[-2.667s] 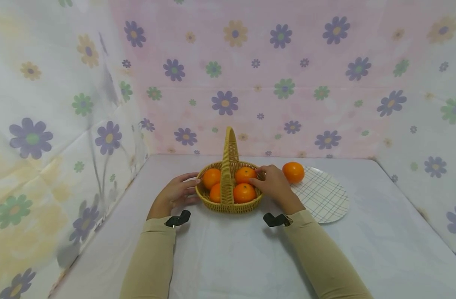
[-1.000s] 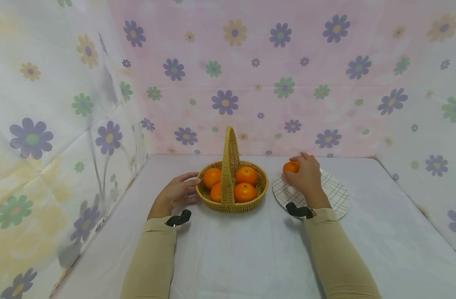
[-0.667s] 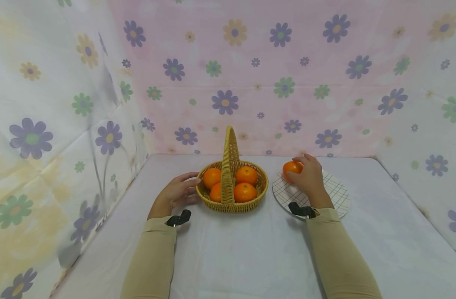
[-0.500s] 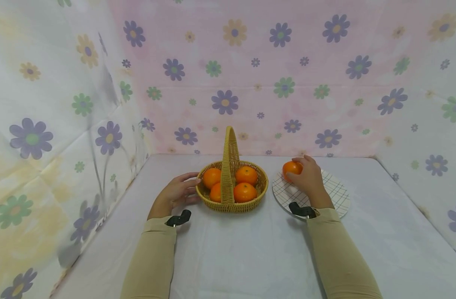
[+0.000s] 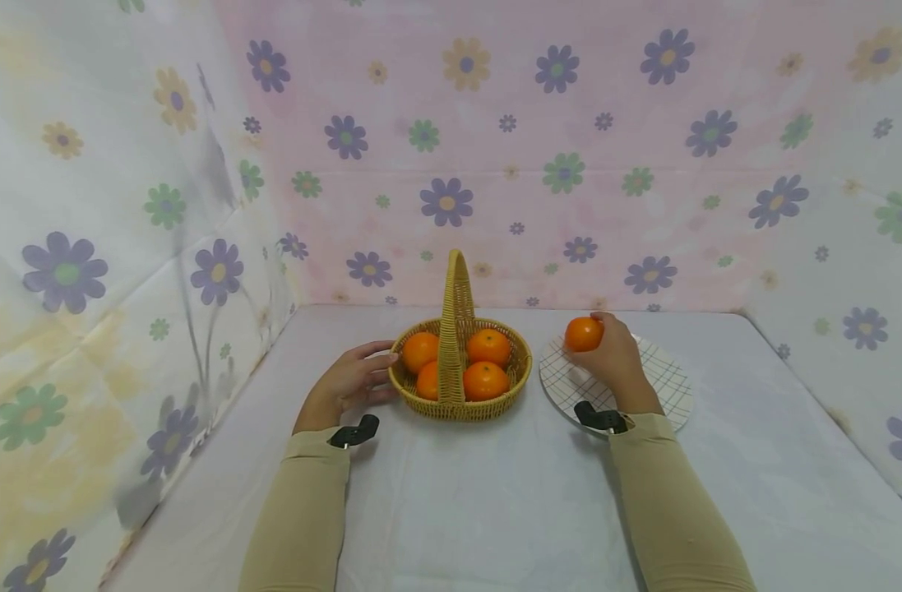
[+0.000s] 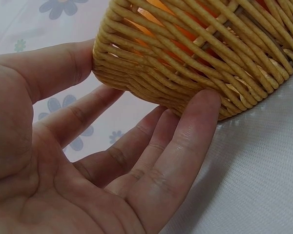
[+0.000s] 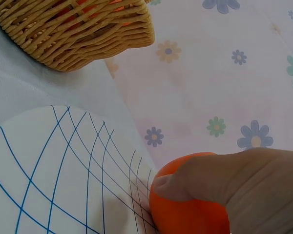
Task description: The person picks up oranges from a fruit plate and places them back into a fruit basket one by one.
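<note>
A yellow woven basket (image 5: 491, 409) with a tall arched handle stands mid-table, holding several oranges (image 5: 485, 381). At its left end is my left hand (image 5: 349, 383); its spread, relaxed fingers touch the outer wall, with fingertips against the wicker (image 6: 151, 83) in the left wrist view. To the right, my right hand (image 5: 612, 362) grips another orange (image 5: 583, 334) over the far left part of a white plate (image 5: 661, 382) with a crossed-line pattern. The right wrist view shows the thumb pressed on that orange (image 7: 185, 217); the other fingers are hidden.
A white cloth (image 5: 451, 501) covers the table. Flower-printed fabric (image 5: 510, 148) hangs behind and along both sides. Black camera mounts sit at both wrists, by the beige sleeves.
My right hand has left the basket and taken hold of the orange at the plate; just now its grip has shifted and the orange sits slightly higher. My left hand has stayed put.
</note>
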The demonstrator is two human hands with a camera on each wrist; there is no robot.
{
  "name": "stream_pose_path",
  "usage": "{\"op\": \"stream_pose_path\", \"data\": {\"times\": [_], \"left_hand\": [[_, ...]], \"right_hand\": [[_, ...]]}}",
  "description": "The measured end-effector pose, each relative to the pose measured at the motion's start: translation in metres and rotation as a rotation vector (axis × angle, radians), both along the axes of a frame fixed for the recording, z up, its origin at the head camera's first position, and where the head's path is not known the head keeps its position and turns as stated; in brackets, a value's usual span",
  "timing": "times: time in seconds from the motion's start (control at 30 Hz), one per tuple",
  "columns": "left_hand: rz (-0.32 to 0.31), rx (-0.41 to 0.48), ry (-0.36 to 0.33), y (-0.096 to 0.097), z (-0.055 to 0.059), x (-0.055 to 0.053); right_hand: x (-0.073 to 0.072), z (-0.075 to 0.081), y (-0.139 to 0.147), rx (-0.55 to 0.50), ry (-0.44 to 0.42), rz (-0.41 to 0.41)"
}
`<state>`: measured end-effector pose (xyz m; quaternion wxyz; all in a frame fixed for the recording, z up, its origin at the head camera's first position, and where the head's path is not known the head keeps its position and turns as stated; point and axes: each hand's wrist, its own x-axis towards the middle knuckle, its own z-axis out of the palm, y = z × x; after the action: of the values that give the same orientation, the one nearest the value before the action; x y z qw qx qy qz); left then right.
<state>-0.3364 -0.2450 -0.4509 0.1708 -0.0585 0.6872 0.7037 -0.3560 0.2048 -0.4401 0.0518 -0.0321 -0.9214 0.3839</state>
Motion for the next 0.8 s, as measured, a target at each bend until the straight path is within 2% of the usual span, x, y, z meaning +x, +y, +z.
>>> {"op": "stream_pose_path", "data": {"times": [0.2, 0.43, 0.8], "left_hand": [[-0.003, -0.012, -0.006, 0.0002, 0.0002, -0.001], [0.0, -0.008, -0.011, -0.0006, -0.0007, -0.0013], [0.002, -0.014, -0.007, 0.0004, 0.0002, -0.0005]], "right_hand": [[-0.0021, -0.0029, 0.0066, -0.012, 0.01, -0.031], [-0.0025, -0.0032, 0.0095, -0.038, -0.019, -0.058], [-0.0012, 0.002, 0.0073, -0.1, 0.0, -0.079]]}}
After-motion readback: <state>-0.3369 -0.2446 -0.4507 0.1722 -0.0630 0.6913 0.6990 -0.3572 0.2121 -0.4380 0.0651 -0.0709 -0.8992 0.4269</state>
